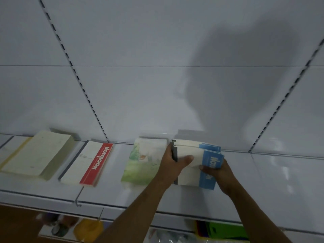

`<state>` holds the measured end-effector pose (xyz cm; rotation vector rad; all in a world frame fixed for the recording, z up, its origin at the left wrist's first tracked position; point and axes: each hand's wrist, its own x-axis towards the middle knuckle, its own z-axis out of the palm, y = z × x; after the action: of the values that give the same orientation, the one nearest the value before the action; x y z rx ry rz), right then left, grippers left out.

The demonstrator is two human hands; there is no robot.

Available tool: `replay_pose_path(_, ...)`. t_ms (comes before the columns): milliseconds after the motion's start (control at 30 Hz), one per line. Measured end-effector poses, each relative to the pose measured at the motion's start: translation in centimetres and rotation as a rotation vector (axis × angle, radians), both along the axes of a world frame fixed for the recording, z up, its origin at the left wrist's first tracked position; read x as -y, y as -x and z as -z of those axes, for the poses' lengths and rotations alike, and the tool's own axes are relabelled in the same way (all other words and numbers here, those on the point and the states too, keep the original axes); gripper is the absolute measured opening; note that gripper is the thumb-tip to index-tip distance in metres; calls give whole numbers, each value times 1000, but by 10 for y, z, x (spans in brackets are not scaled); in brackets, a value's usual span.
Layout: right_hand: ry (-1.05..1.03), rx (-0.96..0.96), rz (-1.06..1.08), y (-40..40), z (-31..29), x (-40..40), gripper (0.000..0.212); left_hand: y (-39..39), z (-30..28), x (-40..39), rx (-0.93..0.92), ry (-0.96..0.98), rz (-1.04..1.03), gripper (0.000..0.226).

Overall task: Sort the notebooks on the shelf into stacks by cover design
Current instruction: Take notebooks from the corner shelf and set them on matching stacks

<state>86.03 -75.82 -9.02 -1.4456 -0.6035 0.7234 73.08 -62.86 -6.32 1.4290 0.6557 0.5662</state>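
Presently squaring the blue-banded notebooks (196,163), far right on the shelf (280,181): my left hand (172,163) grips the spine edge, my right hand (219,171) pinches the blue edge. Four stacks: plain cream (37,154), red-banded (87,163), green-painted (142,161), blue. Next, I judge: level them, release.
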Motion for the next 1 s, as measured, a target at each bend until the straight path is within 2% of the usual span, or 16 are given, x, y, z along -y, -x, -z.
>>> replay_pose_path(100, -9, 17, 45, 7, 1, -1, 52, -5, 4, 4, 61, 31, 20, 42)
replay_pose_path(267, -41, 53, 129, 1, -6, 2, 62, -15, -3, 0, 85, -12, 87, 45)
replay_pose_path(367, -55, 76, 130, -1, -4, 8, 81, -17, -5, 6, 123, -54, 116, 37)
replay_pose_path(433, -84, 114, 135, -4, -3, 11, 85, -18, -3, 6, 160, -31, 74, 44)
replay_pose_path(533, -151, 109, 189, 1, -3, 10, 70, -24, -1, 4, 140, 32, -77, 47)
replay_pose_path(633, -140, 84, 319, 13, -3, -3, 42, -31, -6, 16, 107, 60, -108, 28)
replay_pose_path(733, -115, 153, 372, 18, -5, -9, 30, -32, -15, 22, 125, 139, -166, 29)
replay_pose_path(933, -177, 192, 323, 17, -12, -2, 33, -32, -18, 20, 94, 60, -184, 24)
replay_pose_path(1000, -180, 145, 353, 23, -8, -3, 58, -30, -12, 18, 72, 46, -203, 24)
